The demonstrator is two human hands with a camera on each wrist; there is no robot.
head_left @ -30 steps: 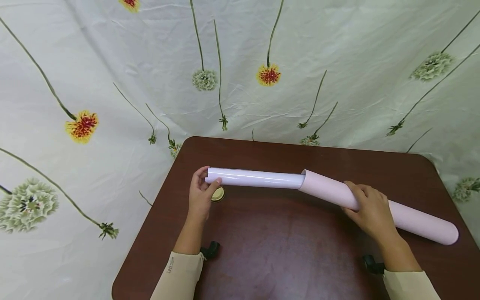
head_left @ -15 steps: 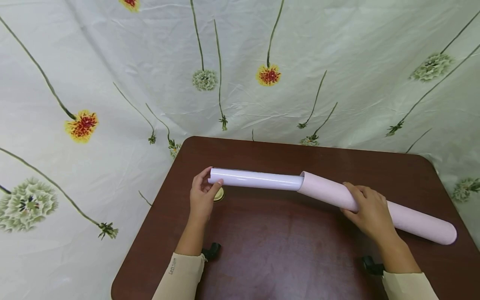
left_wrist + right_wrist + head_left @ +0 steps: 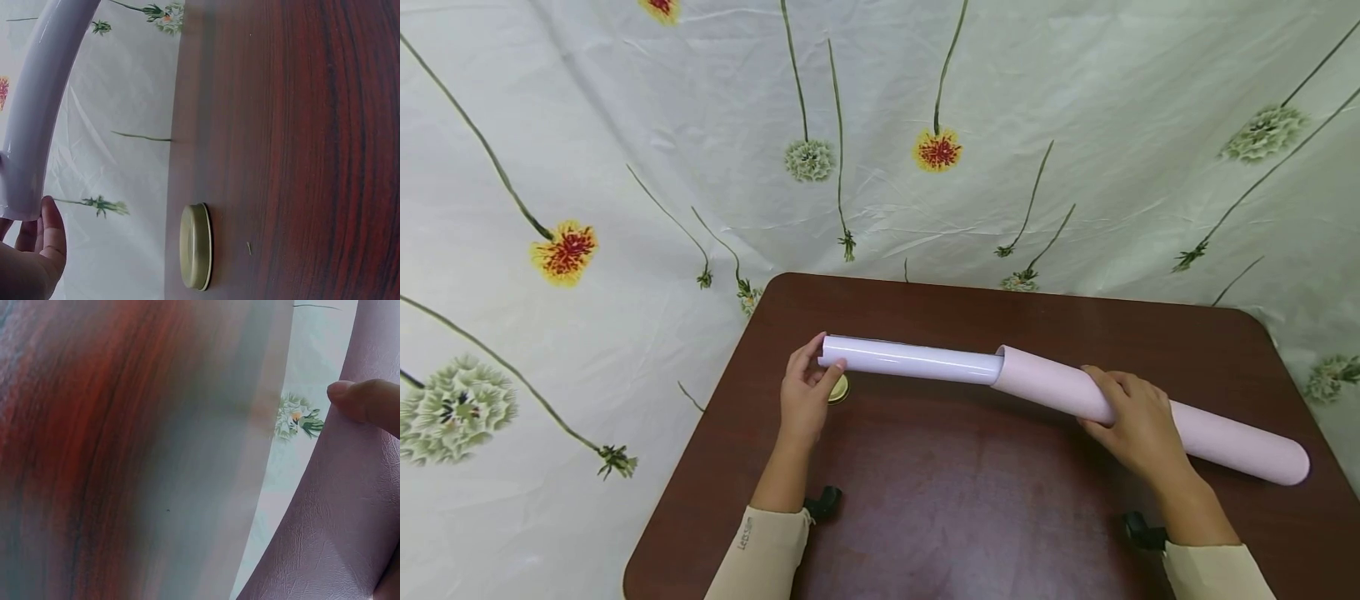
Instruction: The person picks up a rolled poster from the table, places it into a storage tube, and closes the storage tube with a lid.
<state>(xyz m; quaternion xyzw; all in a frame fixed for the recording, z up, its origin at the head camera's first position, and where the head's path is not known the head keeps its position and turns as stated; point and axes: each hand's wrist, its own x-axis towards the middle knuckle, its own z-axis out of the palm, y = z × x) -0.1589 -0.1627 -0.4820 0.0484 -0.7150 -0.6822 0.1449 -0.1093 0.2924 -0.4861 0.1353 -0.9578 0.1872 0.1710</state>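
Note:
A glossy white roll [image 3: 917,360] lies partly inside a pink tube [image 3: 1240,442], its left part sticking out of the tube's open left end. The left hand [image 3: 803,396] holds the roll's outer end between thumb and fingers; in the left wrist view the same hand [image 3: 37,250] is at the lower end of the roll [image 3: 37,112]. Around the tube's middle, the right hand [image 3: 1138,421] grips from above. The right wrist view shows its thumb or a finger against the textured pink tube [image 3: 337,506]. How deep the roll reaches inside is hidden.
A round gold lid [image 3: 838,389] rests on the dark brown table [image 3: 962,500], just right of the left hand; the left wrist view shows the lid [image 3: 196,247] too. Behind the table hangs a white flowered cloth [image 3: 880,192]. Black fittings show beside both wrists.
The left hand and the roll's outer end have moved slightly right. The right hand and tube have shifted slightly left, and a shorter length of roll shows outside the tube.

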